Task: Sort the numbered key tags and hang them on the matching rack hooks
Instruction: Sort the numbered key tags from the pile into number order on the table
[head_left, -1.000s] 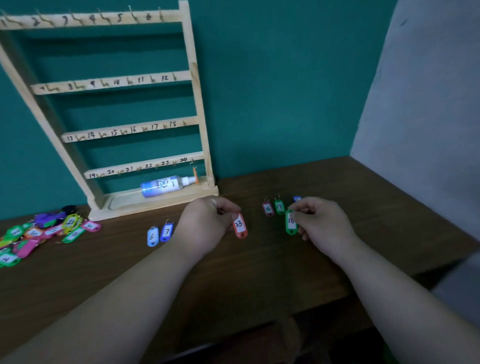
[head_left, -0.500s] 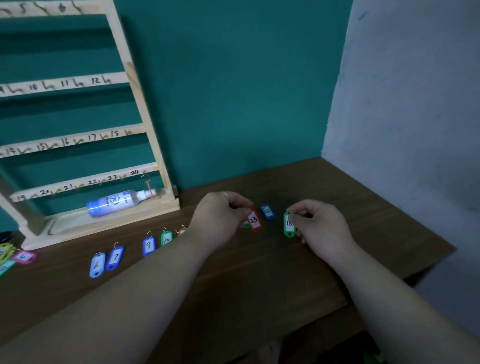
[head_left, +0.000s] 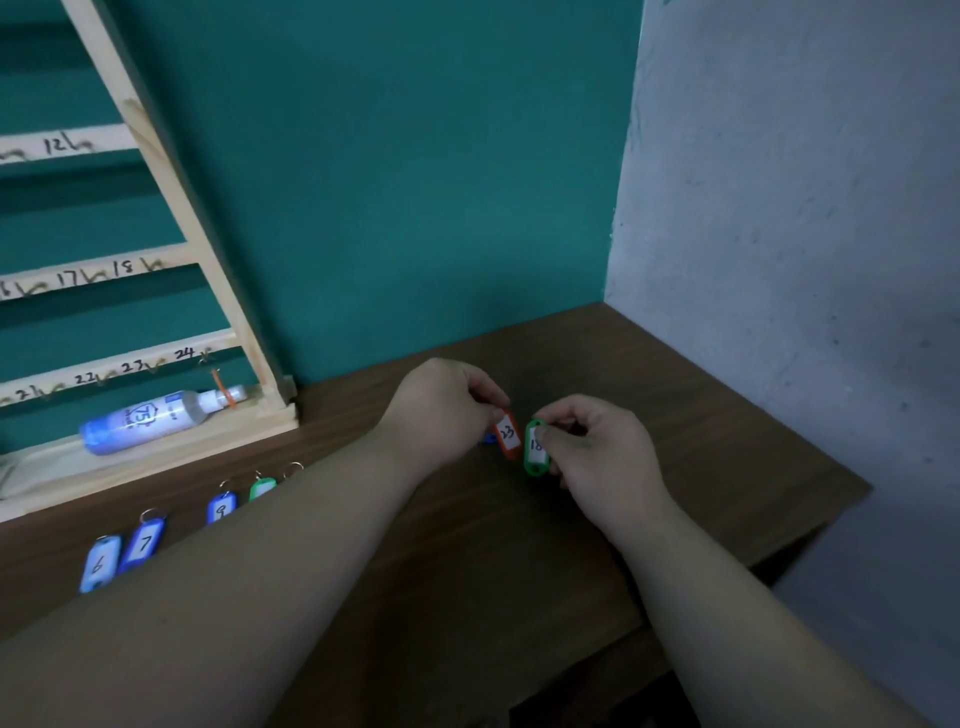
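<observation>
My left hand (head_left: 447, 405) pinches an orange key tag numbered 23 (head_left: 508, 433) by its top, just above the brown table (head_left: 675, 415). Right beside it my right hand (head_left: 597, 447) pinches a green tag (head_left: 535, 450) whose number starts with 1; my thumb covers the rest. A blue tag (head_left: 488, 439) peeks out behind the orange one. The wooden rack (head_left: 208, 249) with numbered hooks stands at the left. Blue tags 6 (head_left: 98, 564), 7 (head_left: 143, 543) and 9 (head_left: 222, 508) and another green tag (head_left: 262, 487) lie in a row in front of it.
A white and blue spray bottle (head_left: 156, 418) lies on the rack's base tray. An orange band hangs from the hook marked 24 (head_left: 205, 357). A grey wall (head_left: 779, 208) closes the right side, and the table's edge runs close on the right.
The view has swung right, so the rack and tag row slid left. Both hands kept their tags and came closer together; the orange and green tags now sit side by side.
</observation>
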